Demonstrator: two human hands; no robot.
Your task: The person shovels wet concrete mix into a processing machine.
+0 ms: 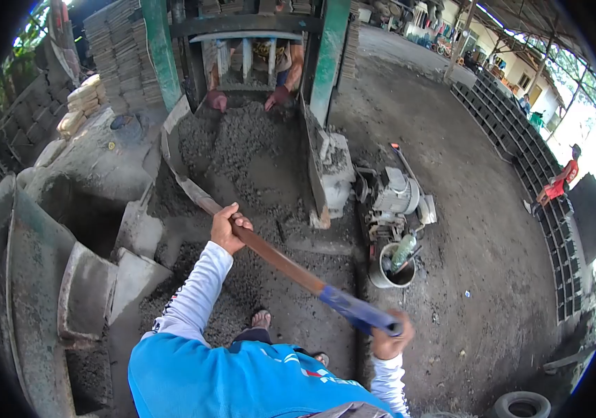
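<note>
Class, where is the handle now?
In the head view's centre, the handle slants from left hand down to right hand, its blue end below the bucket.

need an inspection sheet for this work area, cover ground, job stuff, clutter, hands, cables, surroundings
Surface: dark ground, with loose grit scattered about.
Job's things: long-handled tool, brown shaft with a blue end, slanting across the body; grey crumbly mix heaped ahead.
Clutter: motor on the right; bucket holding a bottle.
Hands: left hand grips the brown shaft; right hand grips near the blue end. Another person's hands are at the mix's far edge.
Cables: nothing seen.
Surroundings: green posts ahead; seated person in red far right, by rows of dark blocks.
</note>
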